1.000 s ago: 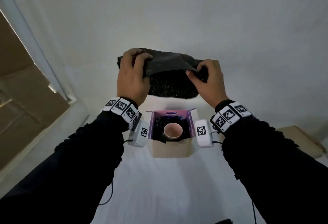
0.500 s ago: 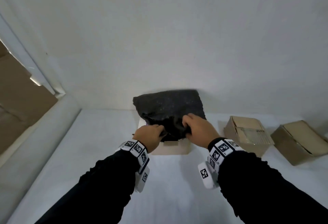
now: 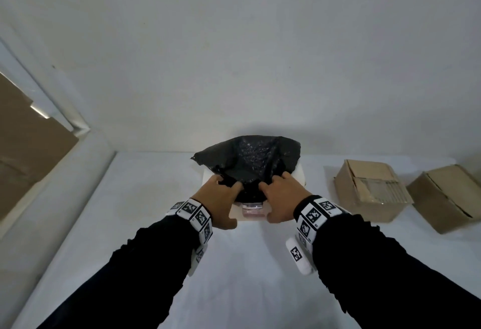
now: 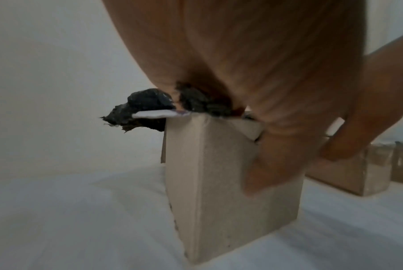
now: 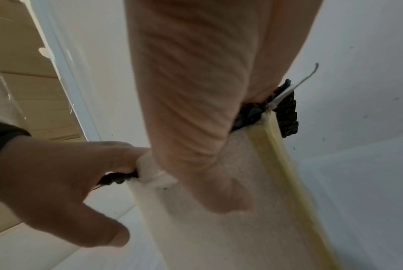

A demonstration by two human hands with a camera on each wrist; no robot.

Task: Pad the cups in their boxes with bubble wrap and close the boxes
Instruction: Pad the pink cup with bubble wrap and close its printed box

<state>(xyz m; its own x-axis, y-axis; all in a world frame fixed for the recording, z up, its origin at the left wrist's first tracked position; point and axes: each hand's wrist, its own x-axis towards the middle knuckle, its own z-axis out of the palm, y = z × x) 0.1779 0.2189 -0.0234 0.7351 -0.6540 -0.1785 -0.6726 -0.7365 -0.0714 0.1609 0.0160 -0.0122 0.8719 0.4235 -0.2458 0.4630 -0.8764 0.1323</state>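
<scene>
A pale cardboard box (image 3: 250, 218) stands open on the white table. A black bubble wrap sheet (image 3: 250, 164) lies over its mouth and bulges up behind my hands. My left hand (image 3: 217, 198) and right hand (image 3: 282, 197) sit side by side at the near rim, fingers curled into the wrap inside the box. Both thumbs lie on the front wall. In the left wrist view the wrap (image 4: 147, 102) sticks out over a side flap of the box (image 4: 230, 173). The right wrist view shows the wrap (image 5: 285, 113) squeezed past the rim of the box (image 5: 242, 219). The cup is hidden.
Two closed brown boxes (image 3: 369, 188) (image 3: 447, 196) stand to the right on the table (image 3: 234, 263). Flattened cardboard (image 3: 26, 146) leans at the far left. A white wall rises close behind the open box.
The wrap came down from above the open box onto its mouth. Both hands lowered with it and now push its near part inside; the cup went out of sight.
</scene>
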